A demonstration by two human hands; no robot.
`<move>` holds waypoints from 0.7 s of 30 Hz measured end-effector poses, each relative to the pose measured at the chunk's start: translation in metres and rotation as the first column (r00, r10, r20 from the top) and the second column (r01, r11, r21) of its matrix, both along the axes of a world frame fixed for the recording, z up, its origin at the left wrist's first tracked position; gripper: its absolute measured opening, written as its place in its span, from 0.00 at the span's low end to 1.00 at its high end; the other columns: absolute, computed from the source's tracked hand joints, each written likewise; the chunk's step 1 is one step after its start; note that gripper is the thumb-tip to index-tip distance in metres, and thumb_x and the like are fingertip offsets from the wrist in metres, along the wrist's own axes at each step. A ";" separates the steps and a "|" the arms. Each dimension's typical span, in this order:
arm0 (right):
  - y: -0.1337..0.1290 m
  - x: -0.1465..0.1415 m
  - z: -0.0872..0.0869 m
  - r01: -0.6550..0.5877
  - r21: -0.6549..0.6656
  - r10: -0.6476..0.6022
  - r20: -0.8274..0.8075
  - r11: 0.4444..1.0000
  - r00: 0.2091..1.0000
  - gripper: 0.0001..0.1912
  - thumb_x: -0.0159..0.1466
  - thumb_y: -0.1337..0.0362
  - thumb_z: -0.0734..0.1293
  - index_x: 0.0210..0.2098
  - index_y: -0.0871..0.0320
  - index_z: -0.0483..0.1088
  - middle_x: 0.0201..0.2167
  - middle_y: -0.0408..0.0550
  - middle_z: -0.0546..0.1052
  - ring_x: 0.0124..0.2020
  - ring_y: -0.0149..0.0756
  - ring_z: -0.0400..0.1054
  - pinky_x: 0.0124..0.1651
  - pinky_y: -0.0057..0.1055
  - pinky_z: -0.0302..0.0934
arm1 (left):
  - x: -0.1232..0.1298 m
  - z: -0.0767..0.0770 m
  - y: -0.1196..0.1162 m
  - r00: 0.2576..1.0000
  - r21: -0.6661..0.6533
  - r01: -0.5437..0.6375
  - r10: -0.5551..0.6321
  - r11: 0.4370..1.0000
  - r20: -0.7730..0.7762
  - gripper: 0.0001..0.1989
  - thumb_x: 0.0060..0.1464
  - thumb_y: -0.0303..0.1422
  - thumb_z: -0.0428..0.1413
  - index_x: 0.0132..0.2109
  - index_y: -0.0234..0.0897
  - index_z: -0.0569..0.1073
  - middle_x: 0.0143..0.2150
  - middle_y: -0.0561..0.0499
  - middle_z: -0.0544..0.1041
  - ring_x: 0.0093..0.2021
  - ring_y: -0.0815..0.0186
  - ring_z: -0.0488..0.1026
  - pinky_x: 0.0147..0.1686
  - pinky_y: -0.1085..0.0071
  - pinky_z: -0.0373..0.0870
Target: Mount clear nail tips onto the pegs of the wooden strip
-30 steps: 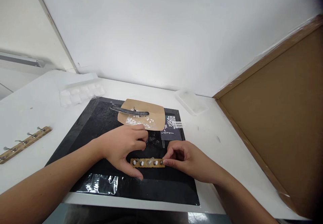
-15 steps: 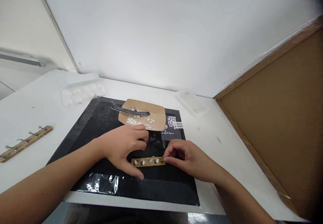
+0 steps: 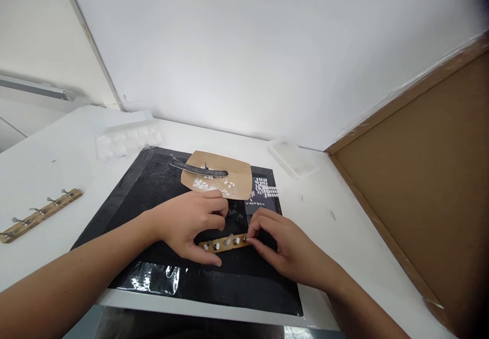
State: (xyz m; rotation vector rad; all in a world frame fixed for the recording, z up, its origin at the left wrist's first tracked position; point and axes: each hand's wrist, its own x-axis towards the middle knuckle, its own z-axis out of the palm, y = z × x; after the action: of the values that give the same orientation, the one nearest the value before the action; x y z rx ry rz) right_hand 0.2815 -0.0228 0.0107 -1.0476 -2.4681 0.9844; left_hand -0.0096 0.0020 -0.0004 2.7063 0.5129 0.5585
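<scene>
A short wooden strip lies on the black mat, carrying a row of small metal posts, several topped with white pads. One clear, nail-shaped piece sits near its middle. My left hand curves around the strip's left end, its thumb stretched out in front and its fingers bent behind, thumb and fingers apart. At the right end, my right hand pinches thumb and forefinger together at the last post; whatever is between the fingertips is too small to make out.
Beyond my hands, a tan card bears white bits and a dark curved nail file. White tabs lie on a dark sheet at right. Another wooden strip with posts lies left. Clear trays and a cardboard panel border the table.
My right hand has shifted slightly and its fingers have changed angle at the strip's right end. That end of the strip has tilted a little away from me. The left hand stays around the left end.
</scene>
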 end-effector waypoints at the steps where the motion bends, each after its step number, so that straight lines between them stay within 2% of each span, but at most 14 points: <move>1: 0.000 0.000 -0.001 -0.006 0.003 0.006 0.001 1.000 1.000 0.05 0.72 0.70 0.66 0.42 0.53 0.69 0.44 0.45 0.74 0.42 0.36 0.71 0.45 0.34 0.67 | 0.001 -0.001 -0.001 1.000 -0.009 -0.001 0.001 1.000 0.017 0.22 0.55 0.51 0.68 0.44 0.37 0.78 0.45 0.43 0.77 0.44 0.55 0.74 0.44 0.61 0.75; 5: 0.000 0.000 -0.002 -0.014 0.010 0.014 0.012 1.000 1.000 0.05 0.72 0.71 0.65 0.43 0.53 0.69 0.43 0.45 0.75 0.42 0.36 0.71 0.44 0.34 0.66 | 0.011 -0.005 -0.008 0.996 -0.047 -0.047 0.050 0.998 0.070 0.23 0.58 0.48 0.67 0.50 0.36 0.76 0.47 0.43 0.78 0.47 0.55 0.75 0.47 0.60 0.75; 9: 0.000 -0.002 -0.003 -0.003 0.012 0.003 0.001 1.000 1.000 0.06 0.71 0.71 0.66 0.43 0.53 0.69 0.43 0.45 0.75 0.41 0.35 0.71 0.43 0.33 0.66 | 0.030 -0.008 -0.025 0.964 -0.102 -0.213 0.226 0.972 0.140 0.24 0.57 0.47 0.67 0.51 0.35 0.74 0.46 0.44 0.78 0.46 0.55 0.74 0.47 0.59 0.73; 12: 0.000 -0.003 -0.003 0.006 0.002 -0.006 -0.018 1.000 1.000 0.07 0.70 0.72 0.66 0.43 0.53 0.70 0.43 0.45 0.75 0.41 0.35 0.71 0.43 0.33 0.66 | 0.043 -0.008 -0.040 0.918 -0.062 -0.343 0.349 0.937 0.189 0.08 0.64 0.34 0.61 0.46 0.36 0.74 0.43 0.47 0.79 0.44 0.58 0.74 0.45 0.61 0.69; 16: -0.001 -0.004 -0.004 0.015 -0.023 -0.016 -0.046 1.000 0.999 0.07 0.70 0.72 0.67 0.42 0.53 0.70 0.43 0.44 0.75 0.41 0.35 0.71 0.43 0.32 0.66 | 0.052 -0.009 -0.052 0.887 0.035 -0.440 0.429 0.897 0.169 0.05 0.66 0.32 0.60 0.47 0.36 0.74 0.43 0.49 0.80 0.45 0.57 0.74 0.43 0.60 0.65; 18: -0.002 -0.005 -0.004 0.015 -0.037 -0.017 -0.052 0.999 0.999 0.06 0.71 0.72 0.67 0.42 0.53 0.70 0.43 0.44 0.76 0.41 0.35 0.71 0.43 0.32 0.65 | 0.054 -0.010 -0.055 0.879 0.042 -0.464 0.453 0.885 0.152 0.06 0.65 0.33 0.61 0.45 0.37 0.74 0.42 0.50 0.80 0.44 0.57 0.74 0.41 0.60 0.62; 21: -0.003 -0.007 -0.003 0.008 -0.059 -0.011 -0.060 0.998 0.998 0.05 0.72 0.70 0.67 0.42 0.53 0.71 0.43 0.44 0.76 0.42 0.34 0.72 0.43 0.31 0.66 | 0.057 -0.015 -0.056 0.858 0.007 -0.500 0.495 0.866 0.139 0.14 0.57 0.37 0.68 0.45 0.39 0.74 0.41 0.52 0.81 0.43 0.57 0.75 0.41 0.59 0.60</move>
State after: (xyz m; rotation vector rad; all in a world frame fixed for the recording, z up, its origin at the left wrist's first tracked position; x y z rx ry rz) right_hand 0.2748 -0.0255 0.0078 -1.0306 -2.3971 1.0757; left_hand 0.0473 -0.0543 -0.0153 2.5404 1.1931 0.8820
